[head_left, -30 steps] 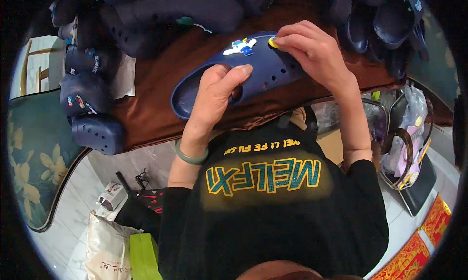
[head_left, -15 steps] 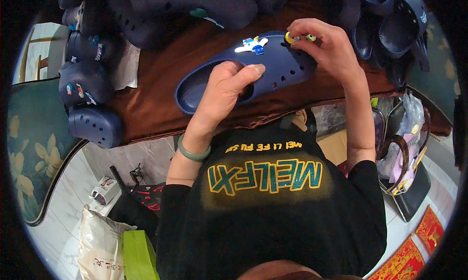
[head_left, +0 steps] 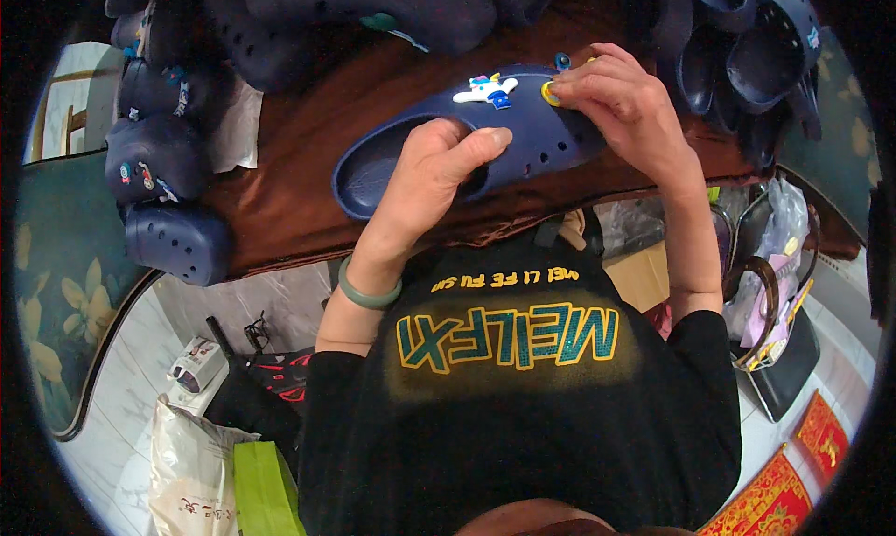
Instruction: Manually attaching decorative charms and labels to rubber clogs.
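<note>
Left hand (head_left: 431, 177) grips the navy clog (head_left: 485, 139) at its opening while right hand (head_left: 625, 107) pinches a yellow charm (head_left: 551, 94) against it

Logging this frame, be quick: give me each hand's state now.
Left hand: closed on the navy clog, steadying it.
Right hand: fingertips pinching a small yellow charm against the clog.

We find open brown counter (head_left: 299, 153) left of the navy clog (head_left: 523, 135), between it and the dark clogs stacked at the left edge (head_left: 159, 163); a hand could pass there. Behind the clog, more dark clogs (head_left: 373, 13) close off the far side. At the right, a heap of clogs (head_left: 747, 51) sits near our right hand (head_left: 625, 107), leaving little room. Our left hand (head_left: 439, 172) covers the clog's opening.
</note>
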Demonstrator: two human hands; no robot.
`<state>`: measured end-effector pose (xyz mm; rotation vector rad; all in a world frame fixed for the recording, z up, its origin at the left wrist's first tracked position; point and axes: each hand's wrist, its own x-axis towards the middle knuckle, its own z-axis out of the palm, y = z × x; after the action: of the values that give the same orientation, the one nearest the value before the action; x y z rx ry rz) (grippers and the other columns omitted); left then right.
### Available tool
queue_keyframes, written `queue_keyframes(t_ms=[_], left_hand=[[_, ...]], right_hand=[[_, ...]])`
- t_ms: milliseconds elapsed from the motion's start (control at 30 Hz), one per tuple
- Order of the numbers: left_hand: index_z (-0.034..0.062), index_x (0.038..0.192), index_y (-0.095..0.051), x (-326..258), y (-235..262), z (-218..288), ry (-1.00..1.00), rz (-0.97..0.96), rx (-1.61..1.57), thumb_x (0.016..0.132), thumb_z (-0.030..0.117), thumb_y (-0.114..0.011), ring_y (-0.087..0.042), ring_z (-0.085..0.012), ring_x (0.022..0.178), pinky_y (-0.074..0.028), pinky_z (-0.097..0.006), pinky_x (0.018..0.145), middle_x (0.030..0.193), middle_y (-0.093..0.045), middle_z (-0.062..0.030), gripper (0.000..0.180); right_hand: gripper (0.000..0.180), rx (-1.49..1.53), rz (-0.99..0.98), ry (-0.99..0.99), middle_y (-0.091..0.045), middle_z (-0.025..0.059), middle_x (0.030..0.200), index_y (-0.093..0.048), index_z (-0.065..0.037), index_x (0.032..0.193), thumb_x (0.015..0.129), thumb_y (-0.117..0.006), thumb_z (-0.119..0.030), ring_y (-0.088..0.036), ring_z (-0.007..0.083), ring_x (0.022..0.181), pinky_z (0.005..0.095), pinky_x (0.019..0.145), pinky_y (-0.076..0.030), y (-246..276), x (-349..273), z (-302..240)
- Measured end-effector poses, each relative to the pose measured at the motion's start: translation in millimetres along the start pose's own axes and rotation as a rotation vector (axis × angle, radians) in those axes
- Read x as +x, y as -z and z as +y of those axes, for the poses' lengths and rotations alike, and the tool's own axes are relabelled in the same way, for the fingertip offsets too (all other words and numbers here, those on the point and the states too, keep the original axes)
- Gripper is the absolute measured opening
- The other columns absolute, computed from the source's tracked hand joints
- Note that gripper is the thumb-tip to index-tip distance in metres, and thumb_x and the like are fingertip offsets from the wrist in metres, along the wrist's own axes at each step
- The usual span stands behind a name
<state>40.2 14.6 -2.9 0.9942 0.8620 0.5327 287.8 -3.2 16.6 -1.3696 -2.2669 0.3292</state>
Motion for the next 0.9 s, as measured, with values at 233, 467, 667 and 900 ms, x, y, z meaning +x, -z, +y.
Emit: queue_keyframes(t_ms=[233, 467, 667, 900], left_hand=[[0.0008, 0.069, -0.060, 7.0, 3.6, -12.2, -0.003, 0.009, 0.004, 0.086, 0.033, -0.066, -0.041, -0.0049, 0.059, -0.031, -0.024, 0.052, 0.062, -0.049, 0.0028, 0.037], [0.0032, 0.069, -0.060, 4.6, -3.0, -3.4, -0.001, 0.066, 0.007, 0.085, 0.032, -0.066, -0.042, -0.0053, 0.057, -0.031, -0.024, 0.052, 0.061, -0.050, 0.0030, 0.034], [0.0020, 0.074, -0.064, 5.2, 2.6, -12.8, -0.026, 0.021, -0.045, 0.086, 0.032, -0.065, -0.044, -0.0057, 0.057, -0.033, -0.023, 0.053, 0.063, -0.053, 0.0026, 0.033], [0.0029, 0.081, -0.066, 3.0, 0.5, -10.4, -0.034, 0.030, -0.057, 0.085, 0.032, -0.065, -0.047, -0.0057, 0.060, -0.036, -0.022, 0.056, 0.070, -0.058, 0.0022, 0.029]], right_hand=[[0.007, -0.164, 0.171, -0.103, -0.066, 0.0025, 0.082, -0.070, -0.012, 0.082, 0.076, -0.071, -0.010, -0.062, 0.0213, 0.082, 0.0401, 0.096, -0.040, -19.7, -4.6, -18.7], [0.013, -0.377, 0.458, -0.151, -0.054, 0.0040, 0.070, -0.065, -0.011, 0.077, 0.071, -0.076, -0.015, -0.056, 0.0226, 0.074, 0.0401, 0.090, -0.041, -47.4, -2.7, -43.8], [0.012, 0.127, 0.598, -0.458, -0.067, 0.0112, 0.086, -0.069, -0.004, 0.092, 0.085, -0.066, -0.014, -0.063, 0.0270, 0.083, 0.0374, 0.078, -0.049, -26.9, -32.1, -2.1], [0.023, 0.072, 0.428, -0.651, -0.065, 0.0138, 0.095, -0.069, -0.006, 0.104, 0.087, -0.067, -0.021, -0.064, 0.0283, 0.087, 0.0356, 0.078, -0.050, -34.9, -56.6, 46.7]])
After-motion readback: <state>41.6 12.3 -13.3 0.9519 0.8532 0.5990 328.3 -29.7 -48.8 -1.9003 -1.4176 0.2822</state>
